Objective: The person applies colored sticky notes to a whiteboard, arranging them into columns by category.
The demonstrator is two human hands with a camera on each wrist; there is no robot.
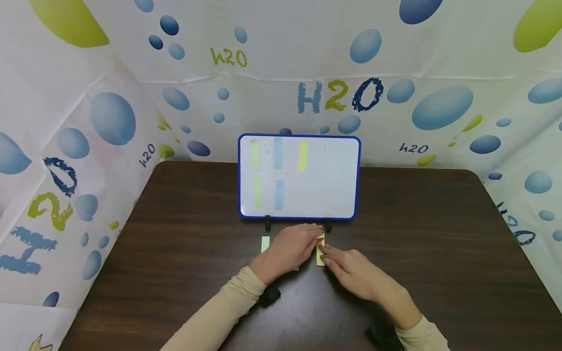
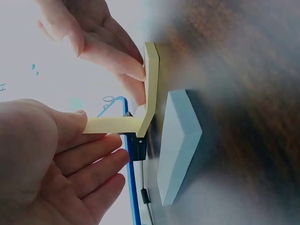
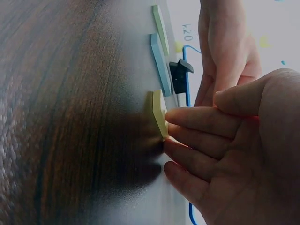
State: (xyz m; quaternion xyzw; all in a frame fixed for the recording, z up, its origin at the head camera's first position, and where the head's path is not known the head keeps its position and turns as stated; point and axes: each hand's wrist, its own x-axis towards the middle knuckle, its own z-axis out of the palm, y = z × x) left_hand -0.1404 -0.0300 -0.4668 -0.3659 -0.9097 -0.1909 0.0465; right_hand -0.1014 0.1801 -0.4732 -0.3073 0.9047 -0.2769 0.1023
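My left hand (image 1: 290,248) pinches the end of a yellow sticky-note strip (image 2: 112,125) between thumb and index finger. The strip is bent up from its yellow pad (image 1: 320,259), still joined at the far end near the whiteboard's foot. Fingers of my right hand (image 1: 357,275) lie extended on that pad, pressing it against the table. Just left of it is a blue pad (image 2: 180,140), mostly hidden under my left hand in the head view. A pale green pad (image 1: 265,243) lies farther left, partly covered by the same hand.
A blue-framed whiteboard (image 1: 329,185) stands behind the hands on black feet (image 1: 328,225). Stuck on it are two green strips (image 1: 257,191), two blue strips (image 1: 278,195) and one yellow strip (image 1: 303,157). The dark wooden table (image 1: 439,243) meets a printed curtain (image 1: 272,102).
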